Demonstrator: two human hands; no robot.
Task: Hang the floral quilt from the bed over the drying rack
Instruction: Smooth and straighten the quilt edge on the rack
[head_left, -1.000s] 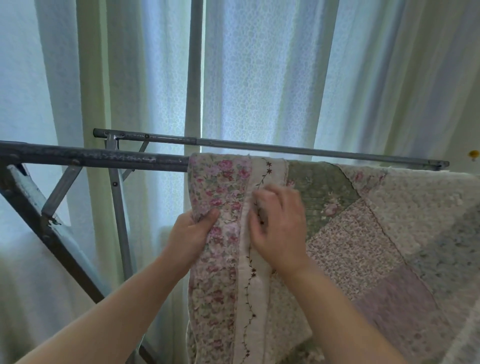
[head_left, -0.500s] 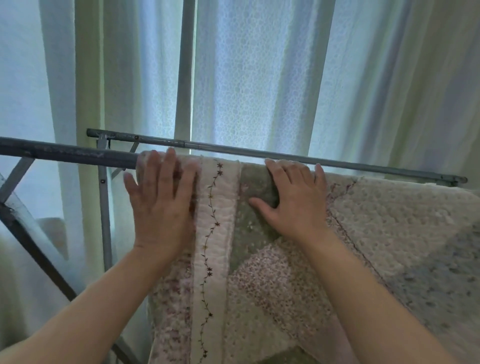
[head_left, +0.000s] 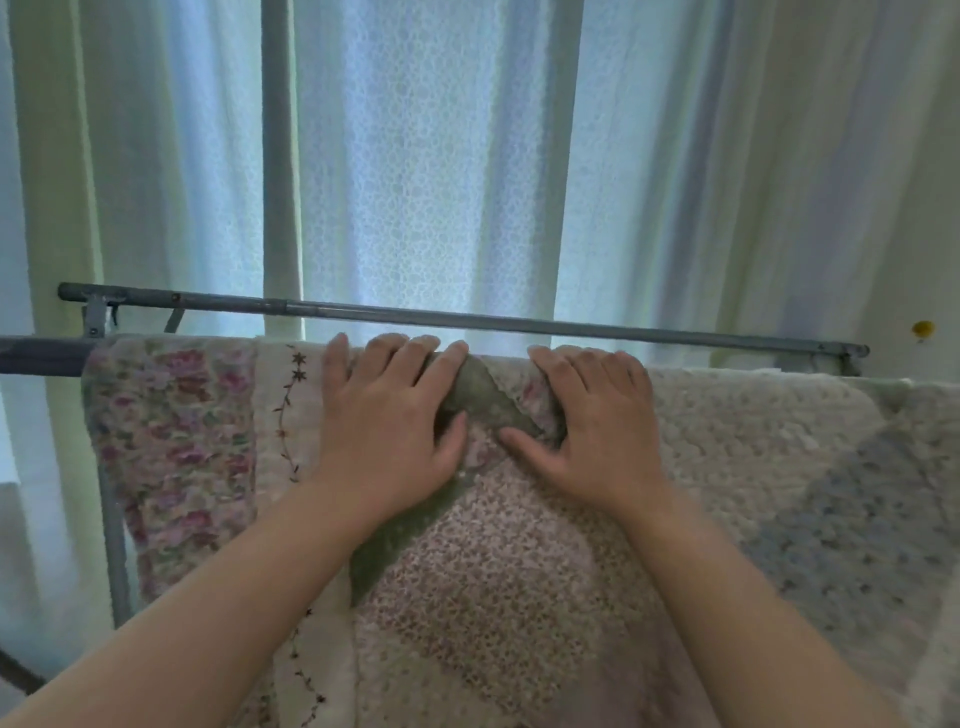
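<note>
Head view: left hand (head_left: 387, 431) and right hand (head_left: 587, 436), flat, unclenched, on quilt (head_left: 519, 571).

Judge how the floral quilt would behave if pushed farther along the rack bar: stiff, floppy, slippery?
Probably floppy: the floral quilt folds over the near bar and bunches between the left hand and right hand. Its thick, textured quilting likely drags rather than slides.
</note>
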